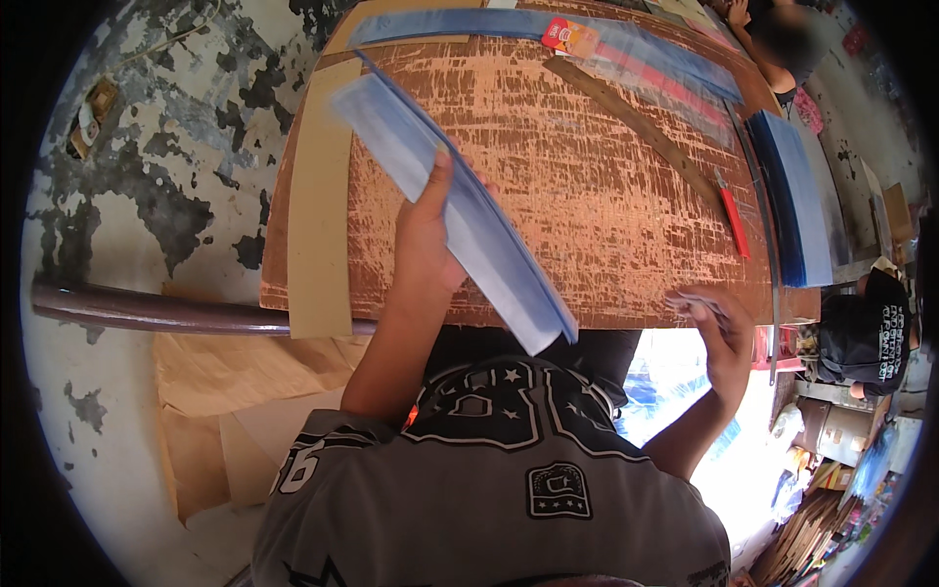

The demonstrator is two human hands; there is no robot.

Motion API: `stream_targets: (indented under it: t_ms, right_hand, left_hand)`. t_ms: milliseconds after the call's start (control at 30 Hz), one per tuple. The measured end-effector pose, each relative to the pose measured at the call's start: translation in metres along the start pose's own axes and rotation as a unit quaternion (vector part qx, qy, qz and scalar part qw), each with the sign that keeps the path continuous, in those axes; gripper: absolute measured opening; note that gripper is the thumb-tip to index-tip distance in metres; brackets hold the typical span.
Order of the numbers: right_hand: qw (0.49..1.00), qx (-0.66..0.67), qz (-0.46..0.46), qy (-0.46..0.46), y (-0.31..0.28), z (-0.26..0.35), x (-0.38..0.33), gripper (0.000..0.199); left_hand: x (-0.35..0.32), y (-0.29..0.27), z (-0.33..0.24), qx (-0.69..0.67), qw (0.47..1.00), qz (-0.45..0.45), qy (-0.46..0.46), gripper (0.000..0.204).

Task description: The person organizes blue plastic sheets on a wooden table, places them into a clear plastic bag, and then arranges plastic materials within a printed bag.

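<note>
My left hand [430, 230] is closed around a long bundle of bluish plastic strips [479, 240], thumb on top and fingers underneath. The bundle slants from the far left down to the table's near edge, and its layers part slightly at the ends. My right hand [722, 338] is at the near right edge of the table, its fingers loosely bent and apart from the thumb, with nothing visible in them. Beyond it lies a red-handled utility knife [732, 220], beside a long brown ruler [636, 129].
The scratched brown tabletop [587, 235] carries a tan cardboard strip [321, 196] on its left. A blue plastic stack [797, 201] sits at the right edge. Along the far side are a blue strip [440, 23] and an orange-red packet [570, 37]. A person [866, 333] is at the right.
</note>
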State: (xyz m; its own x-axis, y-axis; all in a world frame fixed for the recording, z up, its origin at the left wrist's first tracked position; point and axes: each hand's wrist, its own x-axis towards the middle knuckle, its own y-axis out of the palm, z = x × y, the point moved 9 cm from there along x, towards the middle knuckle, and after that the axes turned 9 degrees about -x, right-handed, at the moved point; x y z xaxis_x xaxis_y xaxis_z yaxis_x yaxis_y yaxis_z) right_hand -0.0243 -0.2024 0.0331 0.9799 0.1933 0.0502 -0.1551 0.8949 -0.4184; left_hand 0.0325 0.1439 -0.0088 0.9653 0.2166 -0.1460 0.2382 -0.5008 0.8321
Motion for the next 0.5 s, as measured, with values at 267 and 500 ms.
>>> stream_targets:
  t_ms: [267, 500]
  right_hand:
    - [0.99, 0.016, 0.064, -0.128, 0.125, 0.07, 0.056, 0.029]
    - [0.99, -0.033, 0.093, -0.104, 0.15, 0.082, 0.062, 0.027]
  left_hand:
    - [-0.028, 0.001, 0.013, 0.084, 0.995, -0.041, -0.012, 0.048]
    - [-0.034, 0.009, 0.014, 0.109, 0.994, 0.001, -0.013, 0.06]
